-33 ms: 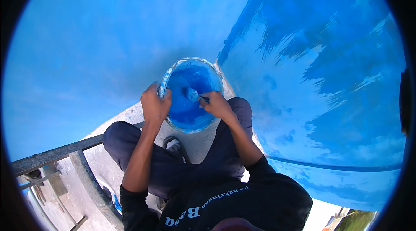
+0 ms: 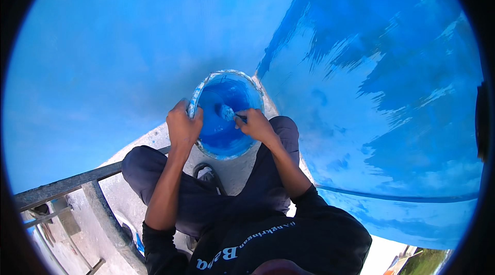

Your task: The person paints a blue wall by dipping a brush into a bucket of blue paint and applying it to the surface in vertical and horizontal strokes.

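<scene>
Between my knees stands a round paint bucket [image 2: 238, 72], its rim crusted with white and blue drips. Blue paint [image 2: 216, 133] lies inside it. My left hand [image 2: 184, 125] is closed over the bucket's left rim, thumb toward the inside. From the right, my right hand [image 2: 256, 124] reaches over the opening and grips a paintbrush [image 2: 227, 113] by its dark handle. The brush's paint-smeared head points left into the bucket, over or in the paint; whether the bristles touch it I cannot tell.
A light blue wall [image 2: 103, 58] rises ahead and left. On the right, another wall [image 2: 412, 94] carries darker blue strokes. They meet at a corner beyond the bucket. A dark metal rail [image 2: 67, 185] runs at lower left above a pale ledge. My shoe [image 2: 207, 173] rests behind the bucket.
My right hand, the brush and the bucket appear very slightly further left in the picture. Both grips stay the same.
</scene>
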`<state>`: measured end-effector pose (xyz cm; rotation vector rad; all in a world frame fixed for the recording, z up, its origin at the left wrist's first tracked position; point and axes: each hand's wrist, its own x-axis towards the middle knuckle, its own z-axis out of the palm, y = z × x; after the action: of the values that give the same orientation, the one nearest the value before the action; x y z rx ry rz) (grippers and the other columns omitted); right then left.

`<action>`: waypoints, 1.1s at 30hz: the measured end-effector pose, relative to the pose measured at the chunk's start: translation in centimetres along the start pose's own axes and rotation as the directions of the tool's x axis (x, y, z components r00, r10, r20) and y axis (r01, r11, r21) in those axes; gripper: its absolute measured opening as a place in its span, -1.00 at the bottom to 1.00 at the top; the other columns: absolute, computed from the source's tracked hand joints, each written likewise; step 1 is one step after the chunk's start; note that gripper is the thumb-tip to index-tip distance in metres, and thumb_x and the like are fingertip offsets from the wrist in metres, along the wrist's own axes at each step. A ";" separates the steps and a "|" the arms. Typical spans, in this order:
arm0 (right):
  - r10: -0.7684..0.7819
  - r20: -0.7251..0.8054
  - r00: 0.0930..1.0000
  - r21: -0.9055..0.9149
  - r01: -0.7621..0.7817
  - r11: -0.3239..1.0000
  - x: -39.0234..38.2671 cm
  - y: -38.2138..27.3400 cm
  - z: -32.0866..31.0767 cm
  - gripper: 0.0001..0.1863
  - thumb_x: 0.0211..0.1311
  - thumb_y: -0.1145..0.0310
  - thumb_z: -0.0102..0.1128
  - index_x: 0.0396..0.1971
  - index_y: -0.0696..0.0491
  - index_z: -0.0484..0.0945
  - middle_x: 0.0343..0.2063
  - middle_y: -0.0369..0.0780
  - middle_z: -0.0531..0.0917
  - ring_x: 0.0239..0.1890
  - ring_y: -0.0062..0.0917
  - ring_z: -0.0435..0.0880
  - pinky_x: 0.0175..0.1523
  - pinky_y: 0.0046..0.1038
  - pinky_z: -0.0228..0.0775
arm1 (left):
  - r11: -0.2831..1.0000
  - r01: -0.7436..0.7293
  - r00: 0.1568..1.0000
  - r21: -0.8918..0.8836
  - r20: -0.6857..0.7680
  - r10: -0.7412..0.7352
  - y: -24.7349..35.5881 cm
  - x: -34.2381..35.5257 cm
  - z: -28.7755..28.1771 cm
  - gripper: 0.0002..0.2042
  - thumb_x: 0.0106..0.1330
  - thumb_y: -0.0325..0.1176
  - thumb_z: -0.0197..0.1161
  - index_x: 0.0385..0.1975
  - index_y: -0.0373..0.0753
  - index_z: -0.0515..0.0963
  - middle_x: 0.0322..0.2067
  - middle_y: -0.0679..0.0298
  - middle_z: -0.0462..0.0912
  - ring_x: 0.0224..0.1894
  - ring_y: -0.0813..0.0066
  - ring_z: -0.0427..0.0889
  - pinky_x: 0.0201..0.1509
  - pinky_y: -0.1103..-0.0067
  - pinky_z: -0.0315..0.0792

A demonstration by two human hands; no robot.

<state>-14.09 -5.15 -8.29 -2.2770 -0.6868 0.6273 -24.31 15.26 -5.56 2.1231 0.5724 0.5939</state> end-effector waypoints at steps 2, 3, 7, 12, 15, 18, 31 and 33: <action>-0.006 -0.024 1.000 -0.058 0.005 0.998 0.4 0.8 1.0 -0.78 0.24 0.32 0.18 -0.32 0.15 0.71 -0.46 0.01 0.69 -0.36 -0.06 0.68 -0.14 -0.13 0.50 | 1.000 -0.016 1.000 -0.016 0.026 0.016 0.4 -0.3 -0.1 -0.83 0.10 -0.40 0.27 -0.53 -0.38 0.46 -0.55 -0.11 0.55 -0.46 -0.15 0.60 -0.35 0.24 0.46; -0.107 -0.119 0.987 -0.137 0.090 0.986 1.1 2.8 2.7 -0.78 0.26 0.33 0.17 -0.35 0.16 0.70 -0.48 -0.02 0.70 -0.43 -0.10 0.67 -0.22 -0.16 0.49 | 1.000 -0.018 0.998 -0.021 0.052 0.019 0.8 -0.3 -0.2 -0.82 0.10 -0.40 0.27 -0.53 -0.38 0.46 -0.56 -0.11 0.55 -0.45 -0.16 0.60 -0.35 0.23 0.46; -0.025 -0.045 0.999 -0.031 0.023 0.999 1.8 2.9 3.8 -0.77 0.28 0.31 0.17 -0.30 0.13 0.72 -0.47 -0.03 0.71 -0.43 -0.09 0.67 -0.22 -0.14 0.49 | 0.999 -0.041 0.998 0.002 0.040 0.041 0.3 -0.2 -0.1 -0.82 0.10 -0.40 0.28 -0.53 -0.39 0.47 -0.55 -0.11 0.56 -0.43 -0.18 0.60 -0.33 0.23 0.46; -0.039 -0.021 0.999 0.163 0.042 0.986 0.5 0.9 2.0 -0.75 0.35 0.27 0.15 -0.25 0.13 0.71 -0.57 -0.15 0.69 -0.58 -0.39 0.65 -0.35 -0.31 0.46 | 0.999 -0.036 0.999 0.028 -0.020 0.037 0.3 -0.4 -0.4 -0.84 0.11 -0.42 0.29 -0.49 -0.40 0.52 -0.54 -0.10 0.59 -0.45 -0.04 0.64 -0.32 0.31 0.45; -0.192 -0.067 0.979 -0.214 0.174 0.961 1.3 4.7 3.4 -0.73 0.36 0.24 0.16 -0.23 0.13 0.70 -0.59 -0.18 0.68 -0.60 -0.45 0.62 -0.37 -0.38 0.44 | 0.997 -0.074 0.997 -0.027 0.024 0.075 0.7 -0.4 -0.1 -0.84 0.10 -0.42 0.28 -0.53 -0.39 0.48 -0.57 -0.10 0.56 -0.46 -0.10 0.62 -0.35 0.28 0.45; -0.150 0.014 0.989 -0.051 0.151 0.987 1.1 5.2 2.9 -0.71 0.36 0.22 0.18 -0.21 0.13 0.70 -0.59 -0.21 0.66 -0.61 -0.52 0.58 -0.40 -0.41 0.42 | 0.999 -0.050 0.997 -0.016 0.053 0.051 0.6 -0.5 -0.3 -0.83 0.09 -0.42 0.27 -0.56 -0.38 0.45 -0.61 -0.09 0.54 -0.50 -0.12 0.60 -0.38 0.28 0.45; -0.079 -0.546 0.834 0.658 0.485 0.575 0.4 3.6 -5.5 -0.63 0.44 0.19 0.12 0.02 0.18 0.46 -0.23 -0.12 0.71 -0.38 -0.59 0.57 -0.43 -0.61 0.38 | 0.998 0.048 0.998 0.026 -0.042 -0.047 0.6 -0.5 -0.4 -0.82 0.10 -0.41 0.28 -0.49 -0.43 0.52 -0.59 -0.14 0.56 -0.49 -0.10 0.63 -0.36 0.29 0.45; -0.081 -0.641 0.764 0.565 0.540 0.623 2.2 1.7 -8.8 -0.56 0.43 0.18 0.12 0.07 0.22 0.36 -0.12 -0.03 0.69 -0.36 -0.50 0.65 -0.51 -0.56 0.42 | 0.997 0.071 0.997 0.013 -0.032 -0.071 0.7 -0.6 -0.6 -0.82 0.10 -0.41 0.28 -0.49 -0.43 0.52 -0.59 -0.14 0.57 -0.49 -0.11 0.63 -0.36 0.28 0.45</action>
<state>-6.73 -8.86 -4.19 -1.3862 -0.4174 -0.0148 -25.02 14.88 -4.78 2.1008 0.6687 0.5865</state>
